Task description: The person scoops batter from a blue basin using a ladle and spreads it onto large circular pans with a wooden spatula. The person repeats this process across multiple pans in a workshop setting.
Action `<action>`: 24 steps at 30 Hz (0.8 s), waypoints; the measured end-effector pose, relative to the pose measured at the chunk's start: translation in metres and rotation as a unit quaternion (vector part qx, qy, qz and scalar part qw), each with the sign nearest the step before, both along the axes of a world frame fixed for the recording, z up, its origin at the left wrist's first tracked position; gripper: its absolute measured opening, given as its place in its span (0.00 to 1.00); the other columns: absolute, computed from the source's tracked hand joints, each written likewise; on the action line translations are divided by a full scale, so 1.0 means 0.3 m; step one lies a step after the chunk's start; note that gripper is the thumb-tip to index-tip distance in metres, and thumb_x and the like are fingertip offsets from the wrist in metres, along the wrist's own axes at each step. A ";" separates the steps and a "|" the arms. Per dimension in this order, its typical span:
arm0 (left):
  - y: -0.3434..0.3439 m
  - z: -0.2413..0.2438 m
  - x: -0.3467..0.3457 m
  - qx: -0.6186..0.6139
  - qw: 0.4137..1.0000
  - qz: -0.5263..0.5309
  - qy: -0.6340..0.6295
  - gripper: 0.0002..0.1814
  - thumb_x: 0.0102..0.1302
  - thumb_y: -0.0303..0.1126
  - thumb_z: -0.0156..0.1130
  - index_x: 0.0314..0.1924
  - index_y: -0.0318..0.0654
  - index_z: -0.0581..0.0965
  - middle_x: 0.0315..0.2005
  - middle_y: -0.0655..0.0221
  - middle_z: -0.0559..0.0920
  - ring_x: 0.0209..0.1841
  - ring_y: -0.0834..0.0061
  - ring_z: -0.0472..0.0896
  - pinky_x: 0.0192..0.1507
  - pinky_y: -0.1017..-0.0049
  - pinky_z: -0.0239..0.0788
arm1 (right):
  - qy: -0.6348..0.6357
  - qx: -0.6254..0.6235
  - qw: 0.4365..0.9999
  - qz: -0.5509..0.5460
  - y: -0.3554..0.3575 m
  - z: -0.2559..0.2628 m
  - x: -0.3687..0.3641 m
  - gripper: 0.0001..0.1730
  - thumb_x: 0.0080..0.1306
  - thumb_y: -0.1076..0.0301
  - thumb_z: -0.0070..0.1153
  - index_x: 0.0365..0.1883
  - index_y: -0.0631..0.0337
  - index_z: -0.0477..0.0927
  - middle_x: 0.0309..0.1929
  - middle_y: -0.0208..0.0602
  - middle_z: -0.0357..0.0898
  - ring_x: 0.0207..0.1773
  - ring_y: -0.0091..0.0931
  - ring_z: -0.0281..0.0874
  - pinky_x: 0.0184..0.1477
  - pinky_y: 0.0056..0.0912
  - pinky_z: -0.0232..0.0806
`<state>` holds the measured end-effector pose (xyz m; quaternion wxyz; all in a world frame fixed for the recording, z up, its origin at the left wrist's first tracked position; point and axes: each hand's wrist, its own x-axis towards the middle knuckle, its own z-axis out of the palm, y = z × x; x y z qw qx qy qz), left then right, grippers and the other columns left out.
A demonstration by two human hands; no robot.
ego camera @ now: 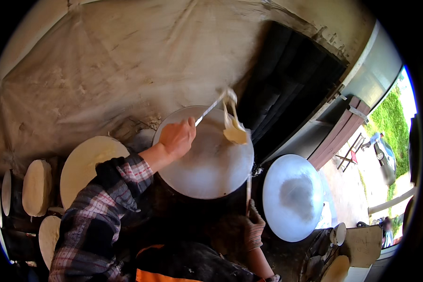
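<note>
My bare left hand (178, 138) grips the metal handle of a ladle (229, 94) over the far right of a round, pale griddle (201, 165). From the ladle, thick strands of yellowish batter (235, 135) hang down to a mass near the griddle's right edge. It is unclear whether that mass rests on the surface. My right hand (254, 227), in a striped knit glove, holds a thin stick (249, 192) upright in the picture, beside the griddle's right rim. The stick's far end is blurred near the batter.
Left stands a griddle with a pale yellow round sheet (91, 162); beyond is a thick stack of flat rounds (37, 188). Right is another griddle (292, 197) with a dark patch. A bowl (338, 233) stands near cardboard (365, 245) bearing writing. A person (373, 138) and car (384, 158) are outside.
</note>
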<state>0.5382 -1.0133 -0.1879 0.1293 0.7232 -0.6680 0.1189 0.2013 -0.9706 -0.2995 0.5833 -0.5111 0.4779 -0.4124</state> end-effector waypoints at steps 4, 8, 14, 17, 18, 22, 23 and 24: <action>-0.017 0.062 0.109 -0.127 0.989 0.035 0.074 0.07 0.50 0.24 0.50 0.31 0.29 0.70 0.21 0.51 0.77 0.28 0.53 0.79 0.26 0.62 0.71 | -0.053 0.078 0.996 -0.006 -0.077 -0.025 0.176 0.33 0.48 0.85 0.51 0.58 0.73 0.65 0.58 0.41 0.68 0.57 0.27 0.67 0.59 0.25 0.58; 0.042 0.029 0.201 0.038 0.936 -0.005 0.351 0.03 0.48 0.22 0.51 0.19 0.30 0.69 0.14 0.59 0.74 0.18 0.66 0.77 0.15 0.68 0.64 | -0.068 0.037 0.997 -0.016 -0.095 0.007 0.207 0.33 0.47 0.85 0.53 0.57 0.74 0.66 0.58 0.42 0.68 0.56 0.28 0.69 0.57 0.25 0.61; 0.174 0.034 0.184 0.100 0.652 0.008 0.752 0.08 0.53 0.24 0.53 0.34 0.28 0.74 0.14 0.70 0.69 0.09 0.84 0.66 0.06 0.80 0.52 | 0.037 0.101 0.994 -0.003 -0.132 0.106 0.375 0.33 0.46 0.84 0.55 0.56 0.74 0.67 0.57 0.44 0.69 0.57 0.28 0.68 0.58 0.24 0.60; 0.220 0.062 0.187 0.090 0.582 -0.027 0.808 0.14 0.55 0.24 0.52 0.42 0.27 0.71 0.17 0.68 0.71 0.08 0.82 0.66 0.06 0.80 0.54 | 0.048 0.019 0.998 0.021 -0.155 0.023 0.282 0.34 0.47 0.80 0.56 0.57 0.72 0.67 0.56 0.42 0.70 0.55 0.25 0.68 0.58 0.23 0.58; 0.254 0.061 0.212 0.102 0.567 -0.048 0.816 0.16 0.56 0.24 0.52 0.45 0.27 0.70 0.18 0.68 0.71 0.09 0.82 0.66 0.06 0.81 0.55 | 0.027 0.016 0.999 -0.017 -0.138 0.061 0.240 0.34 0.45 0.85 0.56 0.55 0.74 0.67 0.57 0.45 0.69 0.57 0.29 0.68 0.59 0.25 0.59; 0.288 0.089 0.225 0.124 0.579 -0.030 0.805 0.14 0.63 0.29 0.50 0.46 0.28 0.69 0.20 0.68 0.71 0.09 0.83 0.66 0.07 0.81 0.57 | 0.062 0.058 0.996 0.021 -0.180 0.048 0.298 0.32 0.46 0.78 0.55 0.54 0.74 0.69 0.55 0.43 0.71 0.55 0.27 0.70 0.56 0.22 0.60; 0.263 0.091 0.208 0.121 0.578 -0.024 0.807 0.13 0.64 0.30 0.50 0.45 0.29 0.69 0.20 0.68 0.71 0.09 0.83 0.66 0.07 0.81 0.58 | 0.095 0.017 0.994 0.056 -0.224 -0.004 0.301 0.32 0.46 0.78 0.55 0.54 0.73 0.70 0.55 0.41 0.71 0.53 0.25 0.70 0.54 0.22 0.61; 0.265 0.088 0.212 0.105 0.585 -0.025 0.804 0.13 0.64 0.30 0.50 0.46 0.29 0.69 0.19 0.68 0.71 0.10 0.83 0.66 0.08 0.81 0.58 | 0.100 0.030 0.993 0.063 -0.214 0.049 0.339 0.32 0.46 0.78 0.55 0.54 0.73 0.69 0.55 0.41 0.72 0.53 0.25 0.70 0.54 0.22 0.61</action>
